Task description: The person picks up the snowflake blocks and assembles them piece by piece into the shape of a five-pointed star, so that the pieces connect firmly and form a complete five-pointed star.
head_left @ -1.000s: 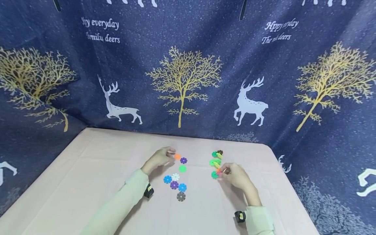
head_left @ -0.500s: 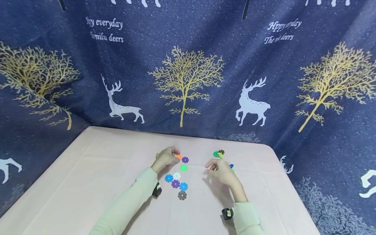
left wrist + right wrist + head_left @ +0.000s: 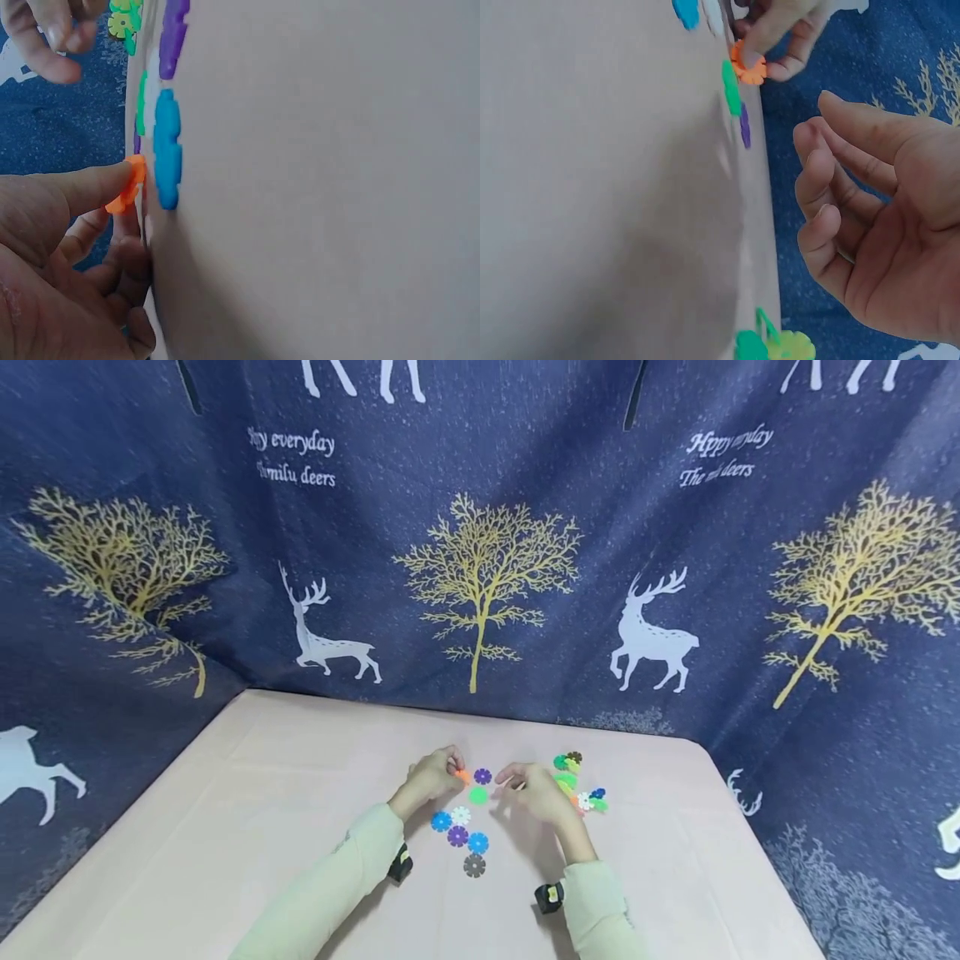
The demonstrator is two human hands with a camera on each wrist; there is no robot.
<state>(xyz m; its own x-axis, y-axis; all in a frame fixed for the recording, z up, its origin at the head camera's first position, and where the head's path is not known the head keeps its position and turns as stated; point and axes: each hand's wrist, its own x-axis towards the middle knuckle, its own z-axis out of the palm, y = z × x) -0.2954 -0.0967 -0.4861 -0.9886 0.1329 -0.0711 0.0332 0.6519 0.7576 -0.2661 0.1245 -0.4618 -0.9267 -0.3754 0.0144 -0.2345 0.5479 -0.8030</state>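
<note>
My left hand (image 3: 431, 782) pinches an orange notched plastic disc (image 3: 136, 178) between thumb and fingers, tilted up off the table in the left wrist view. Just right of it lie a purple notched disc (image 3: 482, 775) and a light green disc (image 3: 478, 795). My right hand (image 3: 538, 795) hovers to the right of these two, its fingers loosely bent and nothing between them. Beyond that hand, a chain of joined discs (image 3: 566, 782) in green, yellow, white and dark blue lies on the table, partly hidden by the hand.
Nearer to me lie loose notched discs: a white one (image 3: 461, 815), a blue one (image 3: 441, 821), a second purple one (image 3: 457, 836), another blue one (image 3: 477, 842) and a grey one (image 3: 474, 865). A pink cloth covers the table (image 3: 315, 752); a dark blue curtain (image 3: 525, 660) hangs behind.
My right hand has let go of the joined discs and moved left towards the loose ones. My left hand stays with the orange disc, now lifted and tilted.
</note>
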